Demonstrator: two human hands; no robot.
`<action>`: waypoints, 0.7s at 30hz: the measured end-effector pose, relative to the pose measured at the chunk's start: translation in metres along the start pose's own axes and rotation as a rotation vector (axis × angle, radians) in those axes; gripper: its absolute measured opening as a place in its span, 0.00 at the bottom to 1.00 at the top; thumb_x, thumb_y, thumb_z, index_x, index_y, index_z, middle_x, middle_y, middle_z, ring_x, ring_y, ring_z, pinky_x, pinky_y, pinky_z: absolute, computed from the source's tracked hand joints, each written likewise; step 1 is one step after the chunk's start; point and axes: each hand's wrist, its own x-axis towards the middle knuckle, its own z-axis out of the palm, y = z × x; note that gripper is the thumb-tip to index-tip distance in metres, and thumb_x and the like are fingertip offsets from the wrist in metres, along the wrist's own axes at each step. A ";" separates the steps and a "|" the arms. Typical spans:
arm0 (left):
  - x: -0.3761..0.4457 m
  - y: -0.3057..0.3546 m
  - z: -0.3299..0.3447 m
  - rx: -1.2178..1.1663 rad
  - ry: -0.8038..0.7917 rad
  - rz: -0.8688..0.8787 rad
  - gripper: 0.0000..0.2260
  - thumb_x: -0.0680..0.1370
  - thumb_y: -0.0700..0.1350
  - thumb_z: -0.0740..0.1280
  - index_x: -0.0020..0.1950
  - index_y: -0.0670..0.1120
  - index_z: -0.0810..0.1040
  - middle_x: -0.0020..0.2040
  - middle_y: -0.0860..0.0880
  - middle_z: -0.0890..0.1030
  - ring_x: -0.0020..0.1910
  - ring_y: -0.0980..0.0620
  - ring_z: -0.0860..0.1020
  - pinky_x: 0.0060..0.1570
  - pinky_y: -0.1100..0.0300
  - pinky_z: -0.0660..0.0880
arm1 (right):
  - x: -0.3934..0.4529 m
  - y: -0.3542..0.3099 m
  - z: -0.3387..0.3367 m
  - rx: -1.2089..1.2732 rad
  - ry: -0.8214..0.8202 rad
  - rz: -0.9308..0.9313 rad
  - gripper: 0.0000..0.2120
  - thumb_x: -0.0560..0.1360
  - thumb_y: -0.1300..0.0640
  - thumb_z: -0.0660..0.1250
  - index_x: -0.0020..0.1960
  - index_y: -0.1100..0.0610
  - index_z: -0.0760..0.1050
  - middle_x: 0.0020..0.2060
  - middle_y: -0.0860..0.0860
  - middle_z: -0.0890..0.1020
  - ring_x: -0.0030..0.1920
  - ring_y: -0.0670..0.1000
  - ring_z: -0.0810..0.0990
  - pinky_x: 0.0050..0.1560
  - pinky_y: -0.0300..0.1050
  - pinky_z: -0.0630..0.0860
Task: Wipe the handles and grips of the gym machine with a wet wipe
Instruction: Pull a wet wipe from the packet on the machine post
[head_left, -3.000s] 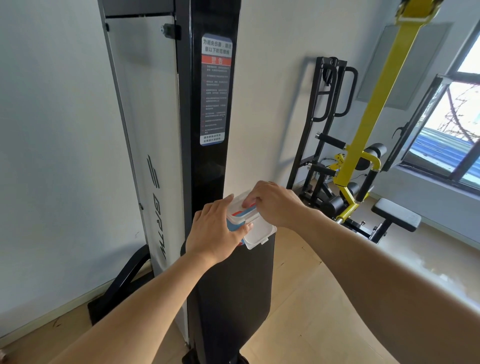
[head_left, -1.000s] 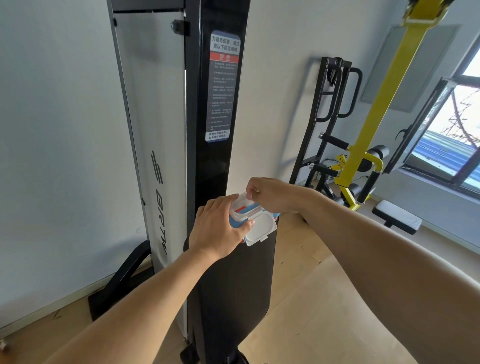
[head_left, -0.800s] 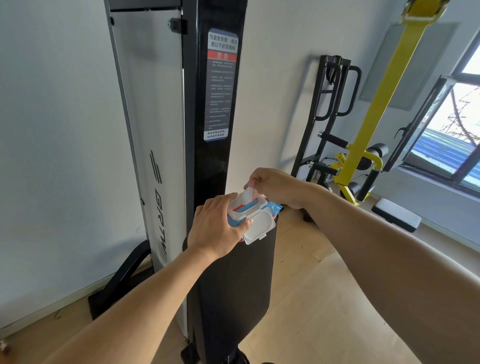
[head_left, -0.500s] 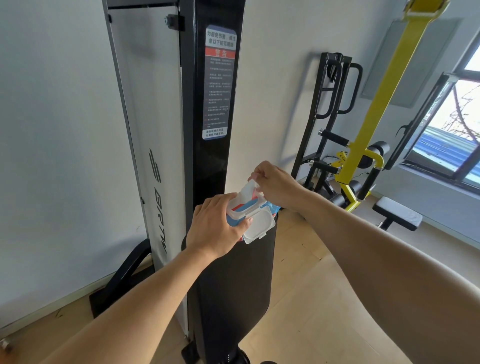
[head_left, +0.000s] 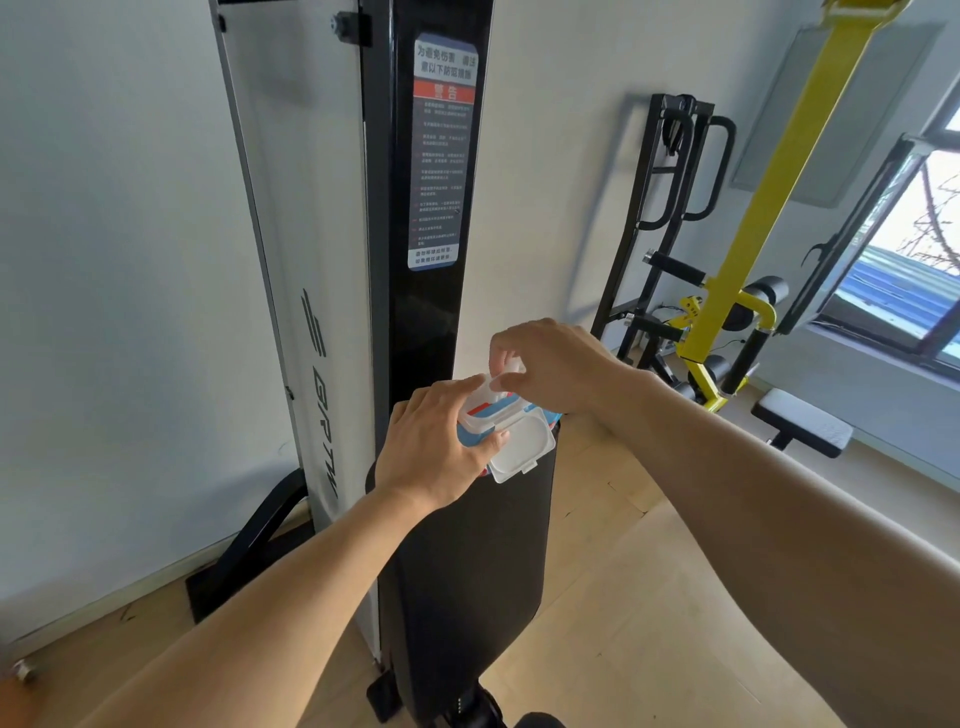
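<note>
Pinching the white corner of a wet wipe (head_left: 508, 365) between thumb and forefinger, the fingers (head_left: 500, 349) of the right hand (head_left: 550, 364) are clamped together just above the pack's opening, with the sheet only partly drawn out. Around the blue-and-white wet wipe pack (head_left: 491, 415), the left hand (head_left: 434, 447) curls its fingers and thumb to steady it, and the white flip lid (head_left: 522, 449) hangs open toward the camera. Both hands sit in front of the black upright column of the gym machine (head_left: 431, 218), which carries a warning label (head_left: 441, 150). Off to the right, well apart, stand a black rack with padded grips (head_left: 675, 267) and a yellow-framed machine (head_left: 727, 291). This looks like the fetching step: no wiping has begun. Next, the sheet must probably come fully free, the lid be snapped down, and the wipe carried to a grip.
</note>
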 end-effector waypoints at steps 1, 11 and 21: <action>0.000 0.000 0.000 0.004 -0.006 0.004 0.26 0.74 0.67 0.63 0.71 0.60 0.69 0.67 0.56 0.77 0.66 0.52 0.75 0.67 0.48 0.73 | 0.000 -0.001 -0.001 0.018 -0.003 -0.009 0.05 0.78 0.45 0.69 0.52 0.45 0.78 0.52 0.41 0.82 0.53 0.47 0.77 0.55 0.49 0.77; 0.000 -0.001 0.000 -0.007 0.006 0.036 0.22 0.74 0.65 0.65 0.64 0.57 0.74 0.65 0.54 0.77 0.62 0.51 0.76 0.64 0.51 0.74 | 0.002 -0.003 0.001 0.540 0.231 0.148 0.05 0.78 0.54 0.71 0.46 0.55 0.78 0.42 0.44 0.81 0.44 0.52 0.79 0.47 0.46 0.76; 0.001 -0.003 0.000 0.005 -0.012 0.033 0.22 0.74 0.65 0.66 0.65 0.57 0.73 0.66 0.54 0.77 0.64 0.51 0.76 0.65 0.51 0.72 | -0.005 0.001 0.001 0.094 0.061 -0.117 0.13 0.73 0.45 0.71 0.56 0.42 0.75 0.52 0.41 0.80 0.54 0.45 0.75 0.55 0.50 0.76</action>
